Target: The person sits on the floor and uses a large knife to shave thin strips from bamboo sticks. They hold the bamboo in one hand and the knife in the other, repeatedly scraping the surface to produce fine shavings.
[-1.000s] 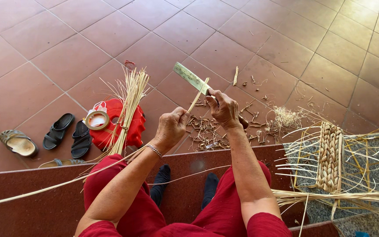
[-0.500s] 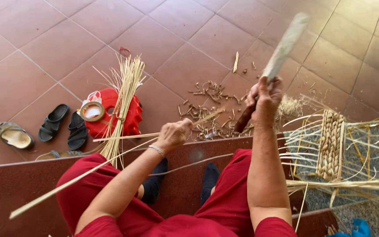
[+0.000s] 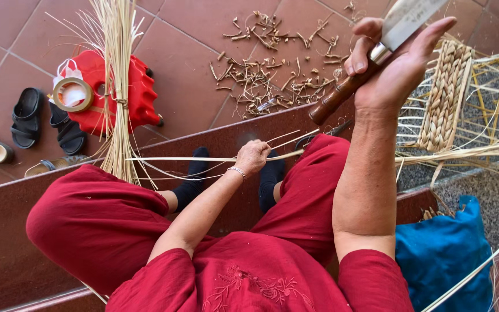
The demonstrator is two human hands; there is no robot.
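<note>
Seated splitting of cane strips, knife raised.

From the head view, our left hand (image 3: 253,157) pinches a pale cane strip (image 3: 203,159) that lies level across our knees, its split end forking to the right; our right hand (image 3: 397,66) is wrapped around the wooden handle of a broad-bladed knife (image 3: 376,58), lifted far right and well apart from the strip. We judge this the pause between cuts in trimming; the next stroke calls for a steady strip and a blade angled away from the fingers. Shavings (image 3: 272,69) litter the tiles beyond, a cane bundle (image 3: 116,86) stands at the left over a red stool (image 3: 137,92), and woven matting (image 3: 446,95) lies right.
</note>
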